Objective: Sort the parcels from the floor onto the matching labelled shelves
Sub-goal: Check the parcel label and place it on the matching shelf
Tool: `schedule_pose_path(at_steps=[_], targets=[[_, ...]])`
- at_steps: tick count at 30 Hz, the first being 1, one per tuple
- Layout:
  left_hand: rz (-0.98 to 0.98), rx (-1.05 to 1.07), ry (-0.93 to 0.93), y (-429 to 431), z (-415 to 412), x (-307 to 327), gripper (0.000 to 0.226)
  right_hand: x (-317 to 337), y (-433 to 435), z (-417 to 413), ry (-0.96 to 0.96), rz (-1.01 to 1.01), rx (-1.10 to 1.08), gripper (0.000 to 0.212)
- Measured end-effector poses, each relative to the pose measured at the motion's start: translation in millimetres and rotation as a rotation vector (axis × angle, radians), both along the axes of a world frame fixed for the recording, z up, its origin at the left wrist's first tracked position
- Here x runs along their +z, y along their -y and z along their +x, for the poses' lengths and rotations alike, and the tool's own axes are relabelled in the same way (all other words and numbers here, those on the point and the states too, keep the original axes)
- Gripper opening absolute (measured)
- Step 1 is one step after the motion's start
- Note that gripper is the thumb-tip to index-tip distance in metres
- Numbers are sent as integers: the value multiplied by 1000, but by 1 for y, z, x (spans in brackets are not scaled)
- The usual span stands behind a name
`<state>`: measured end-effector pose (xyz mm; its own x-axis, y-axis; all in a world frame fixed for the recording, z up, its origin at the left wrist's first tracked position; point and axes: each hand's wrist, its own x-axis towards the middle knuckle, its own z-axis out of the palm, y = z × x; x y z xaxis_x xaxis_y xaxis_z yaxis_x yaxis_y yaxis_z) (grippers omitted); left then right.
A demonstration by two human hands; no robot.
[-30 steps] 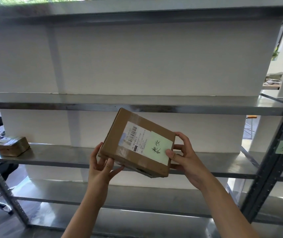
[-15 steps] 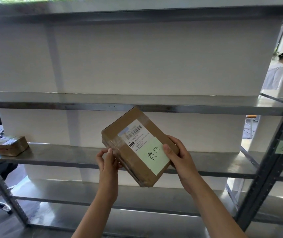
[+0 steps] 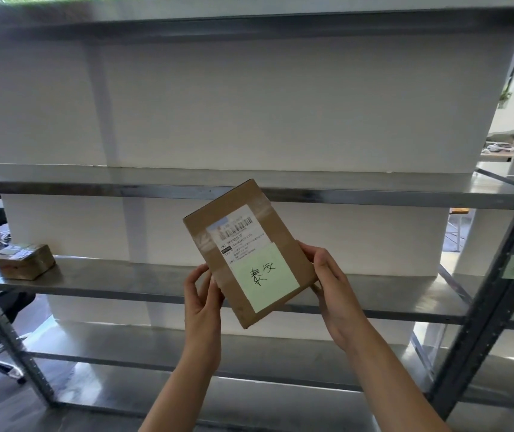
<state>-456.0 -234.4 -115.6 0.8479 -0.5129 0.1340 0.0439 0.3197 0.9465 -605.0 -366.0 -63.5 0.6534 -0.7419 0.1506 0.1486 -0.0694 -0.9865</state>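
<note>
1. There is only one camera. It sits on the person's head.
2. It looks straight ahead at a metal shelf rack (image 3: 249,194) and tips down a little, so the tops of the middle shelves show.
3. It is close to the rack. The rack fills the picture from the left side to the right side.
4. Both arms reach in from the near bottom edge. The left hand (image 3: 201,299) and the right hand (image 3: 332,286) are near the middle, holding up a parcel (image 3: 249,251) close to the camera.
5. The view is very wide, so the straight shelf lines look bent at the edges.
6. With just one camera, no other view shares the scene.
</note>
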Motion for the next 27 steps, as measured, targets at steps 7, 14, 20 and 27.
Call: schedule_pose_path(at_steps=[7, 14, 20, 27], targets=[[-95, 24, -50, -10, 0, 10, 24, -5, -6, 9, 12, -23, -3, 21], [-126, 23, -33, -22, 7, 14, 34, -7, -14, 19, 35, -23, 45, 20], [-165, 1, -40, -26, 19, 11, 37, 1, -23, 33, 79, -77, 155, 37], [-149, 46, 14, -49, 46, 15, 43, 11, -37, 77, 34, -58, 245, 39]])
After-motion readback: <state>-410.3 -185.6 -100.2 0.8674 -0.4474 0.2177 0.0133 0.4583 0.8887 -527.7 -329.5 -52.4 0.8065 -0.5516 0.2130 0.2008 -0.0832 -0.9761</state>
